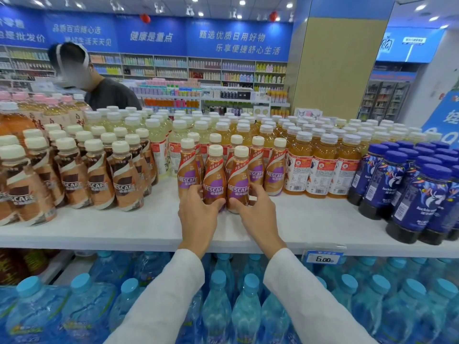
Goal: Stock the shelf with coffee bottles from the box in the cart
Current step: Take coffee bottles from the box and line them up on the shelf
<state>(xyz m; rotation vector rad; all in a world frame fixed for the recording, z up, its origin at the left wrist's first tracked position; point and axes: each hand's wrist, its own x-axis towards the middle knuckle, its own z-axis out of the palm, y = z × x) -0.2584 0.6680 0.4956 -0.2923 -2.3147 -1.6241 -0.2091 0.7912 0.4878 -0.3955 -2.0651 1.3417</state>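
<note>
Well, left hand curls round the left coffee bottle, right hand round the right coffee bottle beside it; more Nescafé bottles stand just behind both grips.

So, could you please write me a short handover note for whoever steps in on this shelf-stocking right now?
Left hand: grips the base of the left front copper-and-purple plastic Nescafé coffee bottle with cream cap, standing on the white top shelf.
Right hand: grips the matching right front bottle beside it.
Done: several matching bottles stand behind these two.
To do: let go, square both with the row, then probably fill the bare shelf front. Box and cart are out of view.
</note>
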